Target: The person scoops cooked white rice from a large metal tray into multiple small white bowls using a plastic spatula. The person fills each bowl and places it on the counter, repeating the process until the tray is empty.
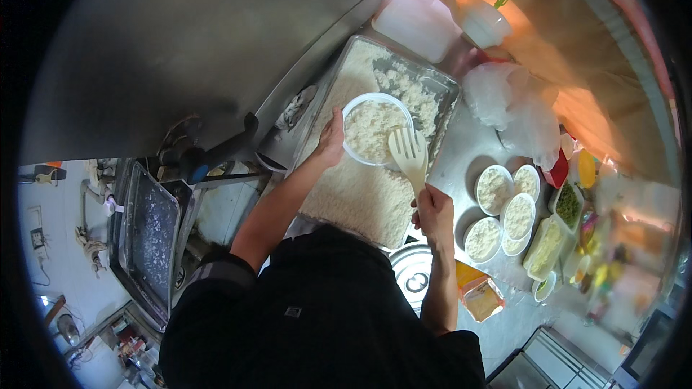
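My left hand (331,138) grips the left rim of a round white plastic bowl (371,98), which holds white crumbly grains that look like cooked rice. In my right hand (434,209) is the handle of a cream-coloured slotted spatula (409,154), its slotted head over the bowl's right edge. Beneath both lies a large metal tray (446,86) spread with the same white grains (359,192); at its upper right the layer is broken up and bare metal shows.
Several filled white bowls (493,190) stand on the steel counter (459,146) at right, beside containers of chopped greens (567,205) and pale food (545,247). Clear plastic bags (508,97) lie above them. A steel appliance (205,65) with a black handle (230,148) borders the left. A round metal lid (415,275) is below.
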The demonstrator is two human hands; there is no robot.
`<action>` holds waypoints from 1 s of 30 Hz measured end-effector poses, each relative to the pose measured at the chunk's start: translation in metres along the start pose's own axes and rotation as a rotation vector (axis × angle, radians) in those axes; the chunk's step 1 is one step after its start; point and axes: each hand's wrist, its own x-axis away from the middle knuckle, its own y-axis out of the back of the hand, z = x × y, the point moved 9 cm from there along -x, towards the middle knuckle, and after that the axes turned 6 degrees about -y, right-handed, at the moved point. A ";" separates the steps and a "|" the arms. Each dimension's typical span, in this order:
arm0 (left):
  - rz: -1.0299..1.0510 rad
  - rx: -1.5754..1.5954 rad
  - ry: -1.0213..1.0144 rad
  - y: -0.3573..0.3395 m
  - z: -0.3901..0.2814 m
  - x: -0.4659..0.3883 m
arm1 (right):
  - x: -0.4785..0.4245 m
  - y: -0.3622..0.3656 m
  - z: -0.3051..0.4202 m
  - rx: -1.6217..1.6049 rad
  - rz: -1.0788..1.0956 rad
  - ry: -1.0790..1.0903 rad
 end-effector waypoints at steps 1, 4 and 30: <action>-0.005 -0.002 0.000 -0.003 -0.004 0.002 | 0.002 0.002 0.003 0.007 -0.014 0.011; 0.026 -0.021 -0.001 -0.006 -0.004 0.004 | 0.000 -0.001 -0.004 -0.014 0.024 -0.005; 0.253 -0.364 0.117 -0.018 0.003 0.021 | 0.000 -0.026 0.014 0.220 0.325 0.041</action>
